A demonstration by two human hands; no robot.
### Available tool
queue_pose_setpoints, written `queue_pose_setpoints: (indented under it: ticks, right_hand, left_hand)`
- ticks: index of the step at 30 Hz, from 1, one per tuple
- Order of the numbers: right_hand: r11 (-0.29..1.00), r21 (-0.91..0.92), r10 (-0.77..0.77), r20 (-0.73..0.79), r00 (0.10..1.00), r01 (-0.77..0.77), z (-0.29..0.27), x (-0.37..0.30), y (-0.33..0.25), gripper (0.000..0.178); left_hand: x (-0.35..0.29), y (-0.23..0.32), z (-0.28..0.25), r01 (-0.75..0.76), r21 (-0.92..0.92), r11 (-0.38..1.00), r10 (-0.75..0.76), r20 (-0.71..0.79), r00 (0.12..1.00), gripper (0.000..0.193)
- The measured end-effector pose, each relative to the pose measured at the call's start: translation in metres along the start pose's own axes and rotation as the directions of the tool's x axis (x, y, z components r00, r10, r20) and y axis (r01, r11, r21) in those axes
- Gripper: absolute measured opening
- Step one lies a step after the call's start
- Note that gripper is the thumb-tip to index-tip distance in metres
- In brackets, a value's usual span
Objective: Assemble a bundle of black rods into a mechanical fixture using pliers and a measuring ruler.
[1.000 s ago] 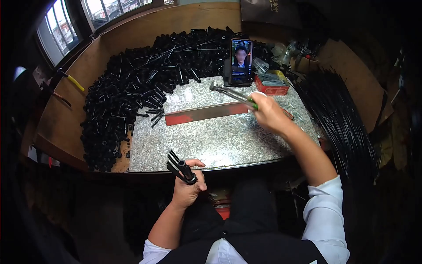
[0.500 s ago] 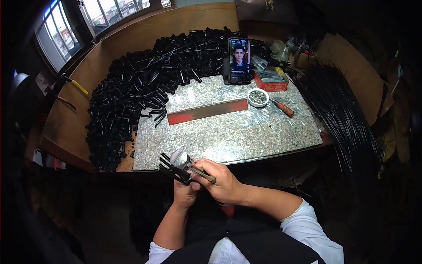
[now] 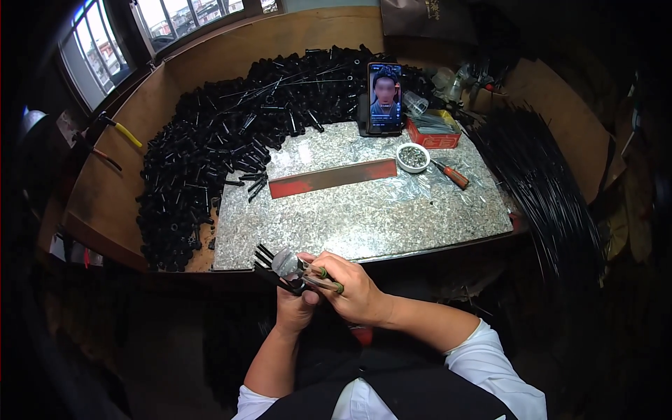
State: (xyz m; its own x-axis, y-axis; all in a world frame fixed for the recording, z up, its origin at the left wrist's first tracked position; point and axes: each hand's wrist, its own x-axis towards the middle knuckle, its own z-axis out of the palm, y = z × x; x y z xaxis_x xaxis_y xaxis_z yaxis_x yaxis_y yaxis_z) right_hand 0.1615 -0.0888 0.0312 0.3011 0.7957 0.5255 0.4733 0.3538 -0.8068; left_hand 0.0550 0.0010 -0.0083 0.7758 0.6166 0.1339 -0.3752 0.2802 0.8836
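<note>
My right hand (image 3: pixel 351 288) is closed round the handles of a pair of pincers (image 3: pixel 286 262), which have a broad grey metal head and green on the handles. Close against it, my left hand (image 3: pixel 295 313) grips several thin black sticks (image 3: pixel 265 257) that fan out to the left beside the pincers' head. Both hands meet just in front of the stone slab's near edge. The jaws overlap the sticks from here, and whether they bite on one is hidden.
A granite slab (image 3: pixel 329 220) carries a long red-brown bar (image 3: pixel 332 178), a white bowl of small metal bits (image 3: pixel 413 158), an orange-handled screwdriver (image 3: pixel 456 176), a red box (image 3: pixel 434 138) and a phone (image 3: pixel 385 98). Black parts (image 3: pixel 210 140) heap up left; long black rods (image 3: pixel 542 175) lie right.
The pincers' head has turned slightly, showing its flat face more and covering more of the black sticks. Both hands stay almost in place. The whole view has shifted a little.
</note>
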Motion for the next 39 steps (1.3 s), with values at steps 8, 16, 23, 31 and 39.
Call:
queue_pose_setpoints:
  ticks: [8,16,23,31,39]
  right_hand:
    - [1.000,-0.021,-0.014,0.007,1.000,0.014,0.001,-0.001,0.007,0.017]
    - [0.999,-0.015,-0.039,-0.001,0.999,0.039,0.001,-0.003,0.010,0.017]
    - [1.000,0.000,-0.007,-0.098,0.995,0.007,-0.001,-0.002,0.005,0.014]
    - [0.999,-0.038,-0.017,-0.281,0.959,0.007,-0.006,0.006,0.012,0.010]
    - [0.973,-0.193,-0.181,-0.273,0.945,0.131,-0.010,0.006,0.015,0.017]
  left_hand:
    - [0.002,-0.004,-0.005,0.002,0.005,1.000,-0.002,0.048,0.999,0.094]
    - [0.002,-0.003,-0.004,-0.008,0.003,1.000,0.008,0.047,0.999,0.094]
    - [0.001,-0.001,-0.002,-0.041,0.002,0.999,0.041,0.088,0.995,0.090]
    - [-0.009,0.004,0.006,-0.039,-0.154,0.987,0.066,0.174,0.982,0.088]
    - [-0.013,-0.002,-0.002,-0.013,-0.129,0.992,0.031,0.140,0.990,0.092]
